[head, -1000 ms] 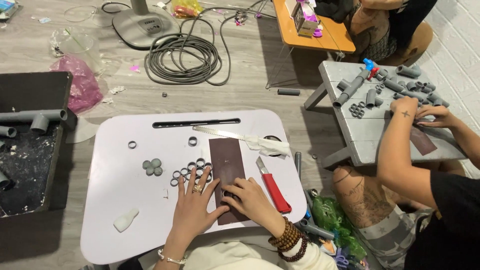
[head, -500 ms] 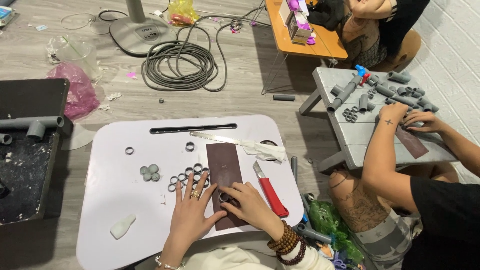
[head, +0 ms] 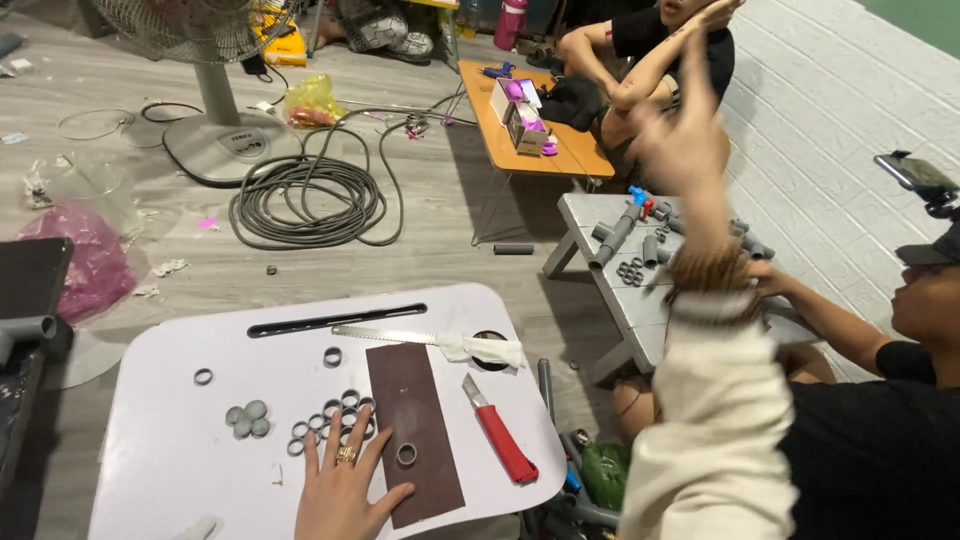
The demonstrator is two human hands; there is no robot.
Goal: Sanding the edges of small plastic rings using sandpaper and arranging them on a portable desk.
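Sanding pipe rings, paused.
Left hand [head: 345, 490] lies flat, open on the desk [head: 160, 470] beside a ring [head: 406, 454] on sandpaper [head: 415, 425]; right hand [head: 680, 135] raised, blurred, apparently empty. Many rings [head: 330, 420] wait.

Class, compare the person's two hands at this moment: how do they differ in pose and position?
The left hand lies flat, fingers spread, on the white lap table beside the brown sandpaper sheet; the right hand is raised high, blurred, touching nothing. The left wears a ring; the right's wrist has beads. Both are empty.
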